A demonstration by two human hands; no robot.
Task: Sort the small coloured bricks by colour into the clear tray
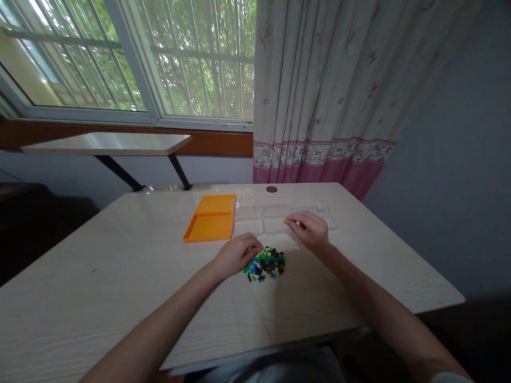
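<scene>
A pile of small plastic building bricks (pixel 265 264) in green, blue, dark brown and pale yellow lies on the table in front of me. My left hand (pixel 238 254) rests at the pile's left edge with its fingers curled in against the bricks; what they hold, if anything, is hidden. Beyond the pile, my right hand (pixel 309 227) pinches a small yellow brick (pixel 285 219) between thumb and fingertips. That brick is held over a row of clear plastic trays (pixel 275 225), whose right part is partly covered by my right hand.
Left of the clear trays lies an orange two-part tray (pixel 211 226). A raised shelf (pixel 107 142) on dark legs stands at the table's back left. The tabletop (pixel 131 271) has a round cable hole (pixel 272 189) near its back edge, with a curtain (pixel 319 106) behind.
</scene>
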